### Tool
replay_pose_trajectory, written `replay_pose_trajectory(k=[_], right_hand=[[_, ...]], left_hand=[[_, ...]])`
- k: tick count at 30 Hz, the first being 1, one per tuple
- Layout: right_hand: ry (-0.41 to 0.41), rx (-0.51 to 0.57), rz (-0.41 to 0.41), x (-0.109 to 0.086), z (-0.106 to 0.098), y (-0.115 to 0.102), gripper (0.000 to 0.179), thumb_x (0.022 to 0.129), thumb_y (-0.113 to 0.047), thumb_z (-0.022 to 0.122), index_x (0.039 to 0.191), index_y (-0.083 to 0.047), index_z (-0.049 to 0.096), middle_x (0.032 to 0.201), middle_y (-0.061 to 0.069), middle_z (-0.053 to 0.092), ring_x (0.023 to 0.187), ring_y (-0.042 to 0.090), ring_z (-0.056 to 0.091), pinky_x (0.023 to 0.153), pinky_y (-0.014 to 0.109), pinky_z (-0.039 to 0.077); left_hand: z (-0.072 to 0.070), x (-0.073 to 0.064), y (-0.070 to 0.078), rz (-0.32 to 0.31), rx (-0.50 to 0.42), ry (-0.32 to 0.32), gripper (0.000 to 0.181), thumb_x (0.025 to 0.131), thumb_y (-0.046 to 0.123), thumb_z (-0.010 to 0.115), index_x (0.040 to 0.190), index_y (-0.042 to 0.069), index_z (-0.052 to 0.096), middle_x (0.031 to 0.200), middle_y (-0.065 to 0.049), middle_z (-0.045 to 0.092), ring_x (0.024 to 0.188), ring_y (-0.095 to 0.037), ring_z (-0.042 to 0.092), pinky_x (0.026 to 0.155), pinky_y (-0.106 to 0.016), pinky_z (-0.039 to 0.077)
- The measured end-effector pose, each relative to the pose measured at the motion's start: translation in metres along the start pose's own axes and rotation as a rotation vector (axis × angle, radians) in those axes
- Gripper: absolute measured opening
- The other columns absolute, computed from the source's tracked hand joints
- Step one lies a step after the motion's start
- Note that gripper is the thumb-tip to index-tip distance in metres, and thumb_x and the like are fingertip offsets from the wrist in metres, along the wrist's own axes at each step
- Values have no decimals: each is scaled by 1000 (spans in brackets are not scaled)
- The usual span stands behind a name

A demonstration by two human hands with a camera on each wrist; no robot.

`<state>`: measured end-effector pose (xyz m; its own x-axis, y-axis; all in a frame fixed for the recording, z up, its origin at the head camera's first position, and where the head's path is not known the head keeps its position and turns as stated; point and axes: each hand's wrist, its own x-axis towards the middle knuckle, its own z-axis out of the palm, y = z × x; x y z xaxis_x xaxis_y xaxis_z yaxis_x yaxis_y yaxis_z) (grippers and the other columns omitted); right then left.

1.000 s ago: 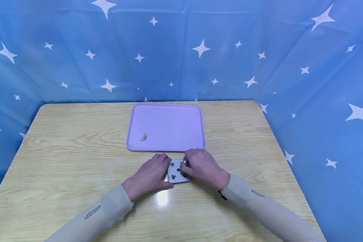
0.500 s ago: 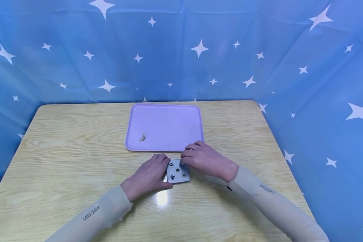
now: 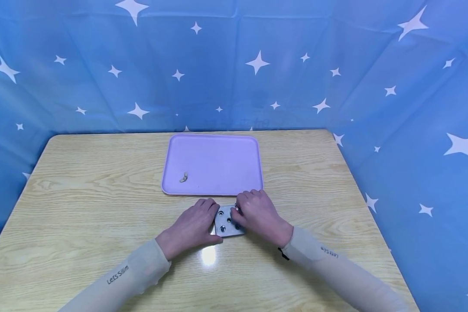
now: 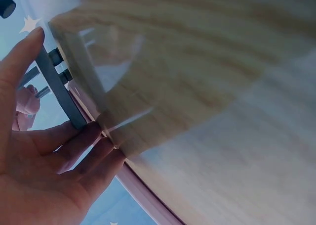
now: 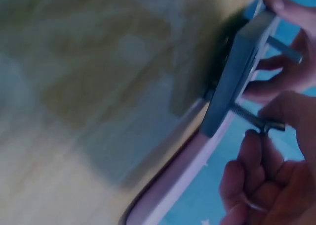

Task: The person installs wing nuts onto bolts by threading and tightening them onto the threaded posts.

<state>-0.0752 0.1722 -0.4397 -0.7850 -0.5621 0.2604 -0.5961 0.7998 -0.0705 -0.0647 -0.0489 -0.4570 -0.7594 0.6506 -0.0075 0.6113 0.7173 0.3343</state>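
Your left hand (image 3: 191, 225) gripped the metal plate (image 3: 229, 228) at left, thumb near, fingers far; your right hand (image 3: 260, 216) pinched a wing nut (image 5: 269, 127) on its far-right bolt (image 5: 244, 114). The plate stood on the table (image 3: 101, 195), nearer than the purple tray (image 3: 218, 160).

The right hand (image 3: 260, 218) again covers more of the metal plate (image 3: 229, 231).

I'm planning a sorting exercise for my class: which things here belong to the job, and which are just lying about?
In the job:
metal plate, held by the left hand
two bolts in the plate
apparent wing nut, pinched by the right hand
probably the small metal piece on the purple tray

Apparently just around:
tray itself
wooden table
starred curtain
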Motion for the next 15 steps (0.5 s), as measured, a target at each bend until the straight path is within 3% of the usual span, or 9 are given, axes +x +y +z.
replay_pose_trajectory(k=[3, 6, 8, 10, 13, 15], right_hand=[[-67, 19, 57, -3, -4, -2, 33, 93, -41, 71, 84, -10, 65, 72, -2, 62, 64, 18, 55, 59, 34, 44], [-192, 58, 34, -3, -18, 3, 48, 94, -50, 71, 116, -7, 68, 108, 4, 71, 96, 24, 65, 80, 42, 51], [-260, 78, -52, -2, -28, 10, 53, 93, -42, 75, 136, -11, 63, 134, 4, 65, 119, 25, 60, 94, 47, 49], [-292, 59, -183, 0, -36, 16, 53, 94, -28, 77, 143, -17, 60, 148, -1, 57, 133, 23, 54, 100, 47, 47], [-274, -21, -356, 1, -40, 23, 45, 94, -14, 77, 137, -20, 66, 143, -6, 62, 130, 16, 56, 96, 41, 48], [-247, -64, -405, 1, -38, 26, 36, 95, -15, 76, 130, -21, 70, 135, -8, 67, 125, 13, 60, 93, 38, 48]], left_hand=[[1, 0, 0, 12, 3, 8, 79, 71, 54, 90, 122, 1, 60, 116, -9, 58, 109, -28, 57, 89, -40, 55], [2, 0, 0, 20, 2, 14, 80, 71, 54, 90, 122, 1, 60, 116, -9, 58, 110, -29, 58, 90, -40, 55], [2, 0, -1, 18, 4, 15, 80, 70, 54, 90, 123, 1, 60, 116, -9, 58, 109, -28, 57, 90, -40, 54], [2, -1, -1, 11, 2, 14, 78, 70, 53, 91, 121, 2, 61, 114, -8, 58, 108, -28, 57, 88, -40, 54], [1, -1, 0, 2, -1, 9, 75, 70, 52, 91, 119, 4, 60, 113, -7, 57, 108, -28, 57, 87, -40, 54], [0, 0, 1, 1, -9, 6, 75, 70, 52, 90, 119, 4, 60, 114, -7, 57, 109, -28, 57, 87, -40, 55]])
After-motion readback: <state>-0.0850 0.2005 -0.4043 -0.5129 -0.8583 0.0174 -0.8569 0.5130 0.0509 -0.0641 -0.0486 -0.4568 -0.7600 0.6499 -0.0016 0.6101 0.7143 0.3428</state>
